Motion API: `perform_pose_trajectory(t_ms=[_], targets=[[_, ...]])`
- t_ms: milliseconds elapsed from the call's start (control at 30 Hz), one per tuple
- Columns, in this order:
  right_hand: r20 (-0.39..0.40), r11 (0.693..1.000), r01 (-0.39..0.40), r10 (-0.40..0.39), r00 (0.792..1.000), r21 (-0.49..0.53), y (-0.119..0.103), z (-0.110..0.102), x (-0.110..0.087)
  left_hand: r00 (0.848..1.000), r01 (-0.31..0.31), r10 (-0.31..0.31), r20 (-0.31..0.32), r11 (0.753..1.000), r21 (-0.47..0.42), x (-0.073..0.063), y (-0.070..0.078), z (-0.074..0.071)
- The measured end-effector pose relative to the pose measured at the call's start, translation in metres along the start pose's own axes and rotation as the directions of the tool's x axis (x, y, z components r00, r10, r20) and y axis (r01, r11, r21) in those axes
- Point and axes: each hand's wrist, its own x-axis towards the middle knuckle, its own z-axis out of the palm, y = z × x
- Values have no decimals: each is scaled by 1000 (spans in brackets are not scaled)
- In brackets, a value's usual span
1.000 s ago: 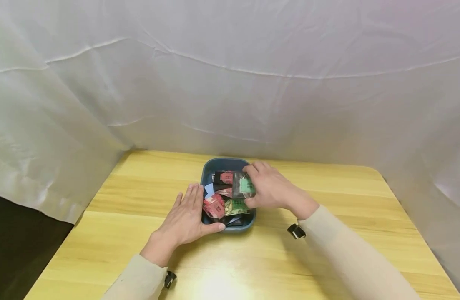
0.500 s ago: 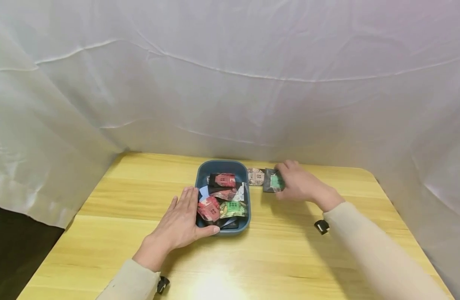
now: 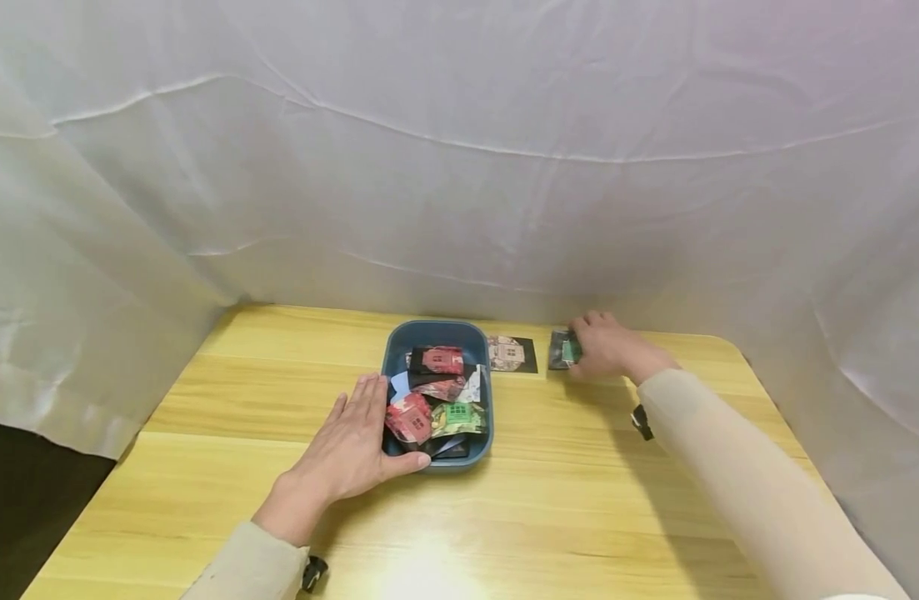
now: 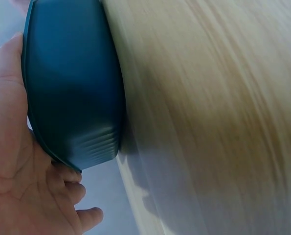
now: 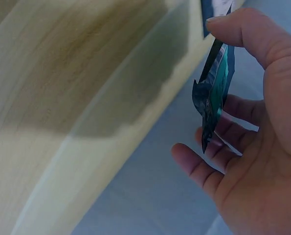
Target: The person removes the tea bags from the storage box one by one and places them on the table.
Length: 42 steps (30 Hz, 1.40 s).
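My left hand (image 3: 344, 454) lies along the left side of a blue plastic bin (image 3: 488, 421), fingers straight and thumb on its near rim. In the left wrist view, the palm and thumb touch the bin's rim (image 4: 28, 93). Over the table at the back right, my right hand (image 3: 611, 347) pinches a dark sachet with a green label (image 3: 561, 350) between thumb and fingers. The right wrist view has this sachet (image 5: 214, 90) edge-on, off the tabletop. Left of it, a black sachet with a pale floral print (image 3: 511, 354) lies flat, close to the bin's right side.
Inside the bin lie several sachets, among them a red one (image 3: 410, 418), a green-labelled one (image 3: 459, 417) and a black one with a red label (image 3: 438, 360). The wooden table (image 3: 564, 500) meets a pale cloth (image 3: 444, 167) hanging behind.
My right hand has carried the green-labelled sachet from the bin rightward, past the floral sachet. My left hand stays against the bin. The head view has shifted slightly.
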Motion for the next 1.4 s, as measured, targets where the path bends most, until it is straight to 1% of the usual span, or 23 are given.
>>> perform_pose_trajectory(t_ms=[100, 200, 433, 633, 767, 1000, 1233, 1400], targets=[[56, 999, -30, 29, 998, 14, -1, 4, 9, 1000, 2, -2, -1, 1000, 3, -2, -2, -1], [97, 999, -39, 37, 995, 25, -4, 8, 16, 1000, 2, -2, -6, 1000, 4, -4, -3, -1], [122, 1000, -24, 22, 992, 14, -6, 14, 26, 1000, -1, 1, -11, 1000, 3, -7, -2, -3], [166, 998, -37, 28, 986, 47, -6, 16, 32, 1000, 5, -5, -2, 1000, -1, -8, -1, -5], [190, 998, -40, 28, 981, 58, -5, 16, 35, 1000, 3, -3, 1, 1000, -12, -10, 0, -6], [204, 997, -37, 22, 979, 66, -6, 16, 37, 1000, 11, -11, 5, 1000, -6, -11, 0, -6], [242, 995, -46, 25, 970, 84, -10, 15, 38, 1000, 13, -13, 1, 1000, -10, -13, -1, -5], [228, 995, -34, 12, 974, 93, -11, 16, 33, 1000, 17, -17, 11, 1000, -12, -12, 1, -5]])
